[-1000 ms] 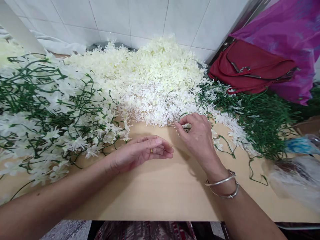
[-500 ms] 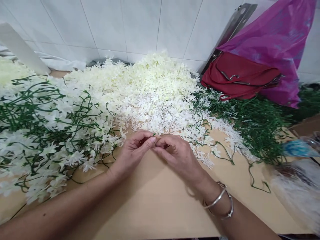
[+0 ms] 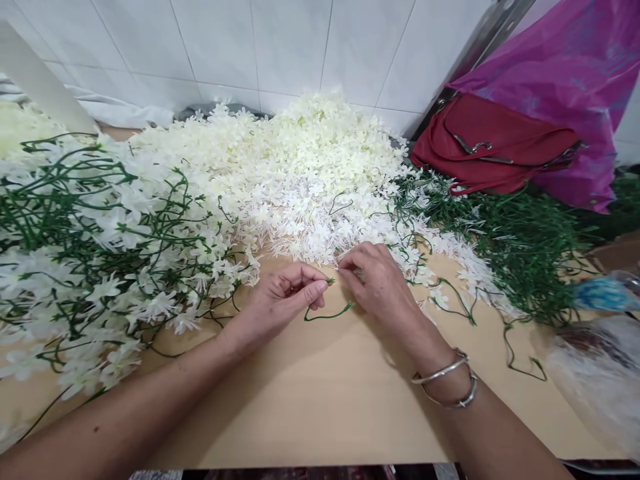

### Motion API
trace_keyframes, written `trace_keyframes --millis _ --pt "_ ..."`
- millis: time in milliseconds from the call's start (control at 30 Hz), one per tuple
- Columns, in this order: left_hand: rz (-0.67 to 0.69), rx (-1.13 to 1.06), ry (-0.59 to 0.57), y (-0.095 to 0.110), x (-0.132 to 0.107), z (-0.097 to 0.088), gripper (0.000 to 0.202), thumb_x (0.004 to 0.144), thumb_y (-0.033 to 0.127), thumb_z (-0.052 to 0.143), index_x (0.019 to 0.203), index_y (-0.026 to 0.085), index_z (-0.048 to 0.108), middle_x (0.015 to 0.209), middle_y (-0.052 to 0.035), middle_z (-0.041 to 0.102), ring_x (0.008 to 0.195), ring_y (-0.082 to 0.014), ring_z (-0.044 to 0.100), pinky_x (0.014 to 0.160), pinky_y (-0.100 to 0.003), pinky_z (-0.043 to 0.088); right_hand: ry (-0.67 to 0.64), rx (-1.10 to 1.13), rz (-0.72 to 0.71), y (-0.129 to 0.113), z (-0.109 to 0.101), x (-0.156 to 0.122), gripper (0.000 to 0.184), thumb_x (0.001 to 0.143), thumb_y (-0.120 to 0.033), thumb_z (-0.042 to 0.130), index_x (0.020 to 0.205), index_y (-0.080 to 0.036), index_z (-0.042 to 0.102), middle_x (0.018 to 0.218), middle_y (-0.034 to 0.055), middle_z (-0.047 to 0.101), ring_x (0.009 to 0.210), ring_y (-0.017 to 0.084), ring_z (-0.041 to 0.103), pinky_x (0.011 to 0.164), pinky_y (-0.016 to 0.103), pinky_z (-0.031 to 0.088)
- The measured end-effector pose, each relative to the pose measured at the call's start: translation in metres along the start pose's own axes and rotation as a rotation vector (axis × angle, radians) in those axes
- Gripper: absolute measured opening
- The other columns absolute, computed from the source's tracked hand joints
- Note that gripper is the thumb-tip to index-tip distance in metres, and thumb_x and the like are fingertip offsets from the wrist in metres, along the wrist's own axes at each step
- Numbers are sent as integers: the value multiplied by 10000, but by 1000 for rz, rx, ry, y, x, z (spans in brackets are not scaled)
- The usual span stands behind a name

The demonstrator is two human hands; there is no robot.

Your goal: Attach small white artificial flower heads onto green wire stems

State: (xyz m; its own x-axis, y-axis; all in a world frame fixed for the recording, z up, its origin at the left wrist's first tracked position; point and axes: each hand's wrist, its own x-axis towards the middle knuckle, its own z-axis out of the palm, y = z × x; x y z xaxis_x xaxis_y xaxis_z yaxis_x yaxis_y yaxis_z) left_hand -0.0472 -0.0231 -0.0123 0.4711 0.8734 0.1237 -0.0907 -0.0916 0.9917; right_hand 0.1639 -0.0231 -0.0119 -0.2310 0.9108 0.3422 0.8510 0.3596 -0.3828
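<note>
Between thumb and forefinger, my left hand [image 3: 290,293] pinches a thin green plastic flower stem [image 3: 327,316], whose curved length hangs below the fingers. A small green tip sticks out past the thumb. To its right, my right hand [image 3: 373,277] has its fingertips together at the front edge of the heap of white artificial flowers [image 3: 310,220]. What those fingertips hold, if anything, is too small to make out. The two hands are apart. Left of them lies a pile of white flowers on green stems [image 3: 115,240].
Bare green stems [image 3: 525,247] are heaped at the right, with a red handbag [image 3: 500,143] and a purple plastic bag [image 3: 560,87] behind. A clear plastic bag [image 3: 595,380] lies at the right edge of the wooden table [image 3: 310,407]. A tiled wall [image 3: 290,47] stands at the back.
My hands, together before, have separated. The right hand has moved up to the edge of the flower heap, and the green stem now shows below my left hand. The view has shifted slightly.
</note>
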Motion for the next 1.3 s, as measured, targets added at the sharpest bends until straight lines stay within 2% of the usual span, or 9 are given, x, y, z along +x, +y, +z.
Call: trace_keyframes --millis 100,233,400,467,600,733,833,967,1300 --pt "15 45 -9 2 0 0 210 966 377 664 868 192 677 692 -4 638 653 -136 568 639 -269 485 4 -8 -36 -6 4 0 65 954 -144 646 929 -189 685 966 117 687 930 291 562 838 430 465" --pt "3 68 16 1 -2 1 242 982 398 656 859 190 671 667 16 582 645 -126 518 640 -260 446 21 51 -68 -10 5 -1 162 977 -127 592 846 -197 656 896 100 689 869 266 567 831 422 460" --pt "-11 34 91 -3 -2 4 250 977 429 684 918 187 677 701 4 628 664 -131 558 651 -261 466 229 402 106 -10 -3 -1 120 969 -200 632 857 -231 662 835 31 705 810 214 621 792 373 482" --pt "-10 43 118 -4 -2 6 258 970 435 695 919 183 680 735 -9 659 691 -136 587 667 -262 481 263 587 186 -11 -4 0 92 942 -226 669 853 -235 689 811 11 713 769 190 624 749 342 490" --pt "-1 33 169 -5 -1 8 247 935 425 737 932 181 694 756 -13 687 717 -144 623 678 -271 501 172 847 279 -13 -2 0 62 880 -256 734 917 -222 769 852 20 751 762 174 628 730 331 499" --pt "18 37 212 -3 -1 8 230 916 407 750 904 185 693 728 0 662 684 -134 601 644 -260 491 87 935 245 -14 -4 0 98 867 -262 751 941 -242 813 924 30 768 835 183 655 798 358 516" --pt "15 41 231 -3 -1 8 214 919 386 744 877 183 689 707 10 637 646 -117 561 609 -240 467 51 964 238 -15 -7 -2 99 869 -265 763 950 -246 817 888 26 747 819 180 639 778 356 502" --pt "8 24 229 -7 -2 7 179 923 350 745 887 183 692 704 17 628 644 -108 543 611 -230 444 69 974 258 -18 -10 -2 65 828 -276 801 875 -237 779 786 5 690 749 168 586 733 341 486" --pt "18 -28 174 -14 -3 5 138 939 306 741 909 177 702 735 22 621 672 -100 545 636 -227 435 38 937 247 -17 -9 0 45 822 -235 777 828 -219 735 748 -10 662 710 150 575 690 311 458"
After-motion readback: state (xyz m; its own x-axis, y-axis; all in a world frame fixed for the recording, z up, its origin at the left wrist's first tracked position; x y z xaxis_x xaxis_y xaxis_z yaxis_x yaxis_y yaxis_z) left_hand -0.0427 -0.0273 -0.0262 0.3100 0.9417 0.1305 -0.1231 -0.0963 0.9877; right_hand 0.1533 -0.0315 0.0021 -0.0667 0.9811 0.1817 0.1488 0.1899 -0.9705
